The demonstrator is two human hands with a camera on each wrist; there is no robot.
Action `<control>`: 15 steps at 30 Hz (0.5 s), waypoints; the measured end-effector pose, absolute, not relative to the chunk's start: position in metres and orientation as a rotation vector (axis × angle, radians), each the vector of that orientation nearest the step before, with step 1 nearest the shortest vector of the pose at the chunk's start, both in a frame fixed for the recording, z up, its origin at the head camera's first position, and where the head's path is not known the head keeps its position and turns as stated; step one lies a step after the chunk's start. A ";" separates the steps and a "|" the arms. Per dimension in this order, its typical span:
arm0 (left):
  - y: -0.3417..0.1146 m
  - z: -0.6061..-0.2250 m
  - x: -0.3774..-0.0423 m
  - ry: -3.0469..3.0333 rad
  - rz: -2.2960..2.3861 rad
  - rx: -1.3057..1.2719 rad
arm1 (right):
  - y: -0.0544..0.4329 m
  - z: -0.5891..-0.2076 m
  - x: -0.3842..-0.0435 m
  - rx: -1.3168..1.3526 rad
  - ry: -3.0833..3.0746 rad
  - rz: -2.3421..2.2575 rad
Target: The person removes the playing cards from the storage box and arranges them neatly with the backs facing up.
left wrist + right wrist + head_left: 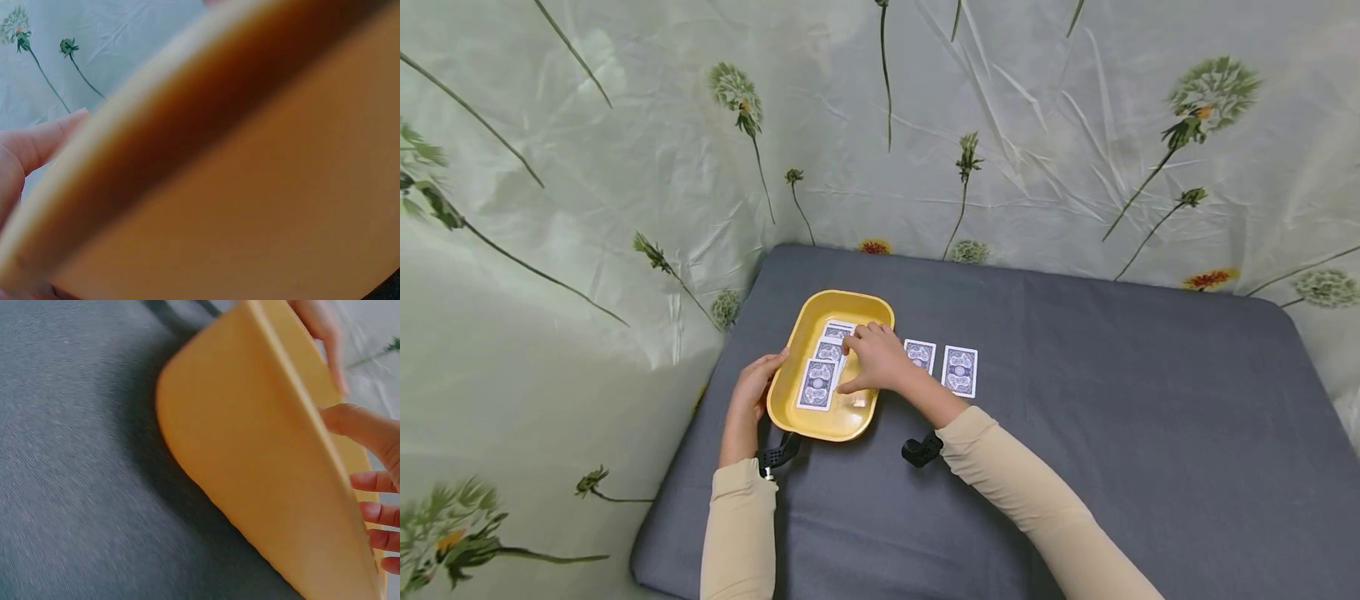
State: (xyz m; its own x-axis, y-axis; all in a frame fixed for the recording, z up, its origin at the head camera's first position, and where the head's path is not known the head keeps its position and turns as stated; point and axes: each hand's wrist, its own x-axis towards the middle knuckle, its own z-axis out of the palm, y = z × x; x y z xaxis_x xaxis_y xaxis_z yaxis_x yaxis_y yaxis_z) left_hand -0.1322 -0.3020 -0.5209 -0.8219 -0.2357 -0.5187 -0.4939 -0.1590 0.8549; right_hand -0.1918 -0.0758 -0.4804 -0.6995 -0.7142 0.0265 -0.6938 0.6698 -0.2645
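Observation:
My left hand [756,387] grips the left rim of a yellow plastic tray [853,423], its thumb on the rim in the left wrist view. Inside lie several playing cards, patterned blue backs up, overlapping in a column; the nearest card [817,385] shows whole. Above the tray's right half hovers my right hand [880,358], thumb and fingers bent and apart. In the right wrist view nothing shows between its fingers [373,481]. The tray's wall [231,437] hides the cards there, and the left wrist view shows mostly blurred tray wall [262,187].
Right of the tray, two playing cards lie face down on the dark grey padded surface [1112,417]: one card [919,353] partly behind my right hand, another card [959,372] beside it. A flower-printed sheet [850,125] hangs behind and to the left.

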 end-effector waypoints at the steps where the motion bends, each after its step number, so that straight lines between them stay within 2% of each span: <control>1: -0.302 -0.521 -0.132 1.905 2.103 -0.845 | -0.079 -0.482 -0.190 -1.200 2.783 -0.387; 15: -0.303 -0.523 -0.132 1.862 2.148 -0.841 | -0.112 -0.490 -0.181 -1.198 2.714 -0.368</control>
